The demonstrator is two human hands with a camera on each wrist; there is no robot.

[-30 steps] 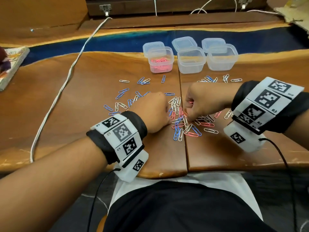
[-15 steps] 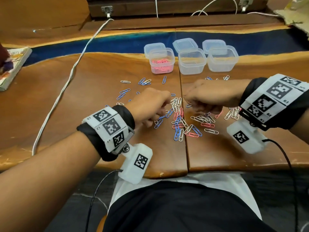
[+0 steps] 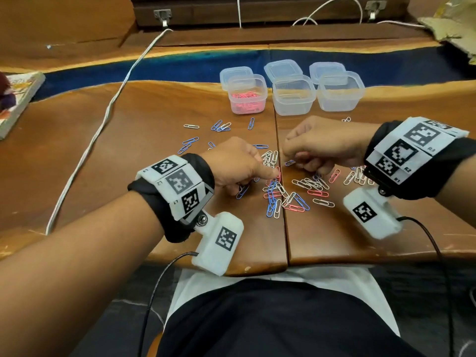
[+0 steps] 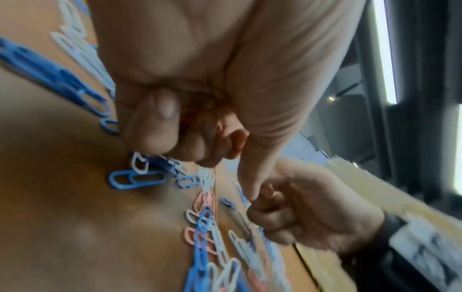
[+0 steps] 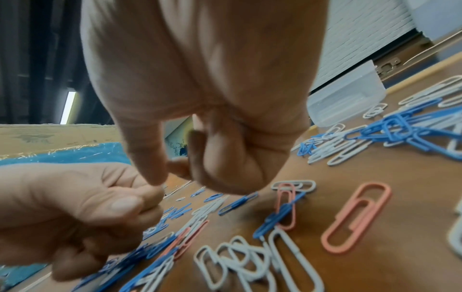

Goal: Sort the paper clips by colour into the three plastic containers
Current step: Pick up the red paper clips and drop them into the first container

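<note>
Blue, white and pink paper clips (image 3: 286, 194) lie heaped on the wooden table between my hands. At the back stand three clear containers: the left one (image 3: 247, 96) holds pink clips, while the middle one (image 3: 293, 99) and the right one (image 3: 340, 94) look bare. My left hand (image 3: 257, 176) hovers over the heap, curled into a fist with one finger reaching toward the right hand. In the left wrist view a reddish-pink patch, seemingly pink clips, shows inside that fist (image 4: 195, 128). My right hand (image 3: 301, 161) is curled too, thumb tip near forefinger (image 5: 200, 168). No clip shows between them.
Three lids (image 3: 283, 69) lie behind the containers. A white cable (image 3: 103, 124) runs down the table's left side and a book (image 3: 18, 99) sits at the far left. More clips (image 3: 221, 126) lie scattered left of the heap. The table's front edge (image 3: 257, 269) is near my body.
Both hands have lifted off the heap, staying curled. The right hand has moved up and away from me, the left wrist has rolled, and the fingertips of the two hands have come together.
</note>
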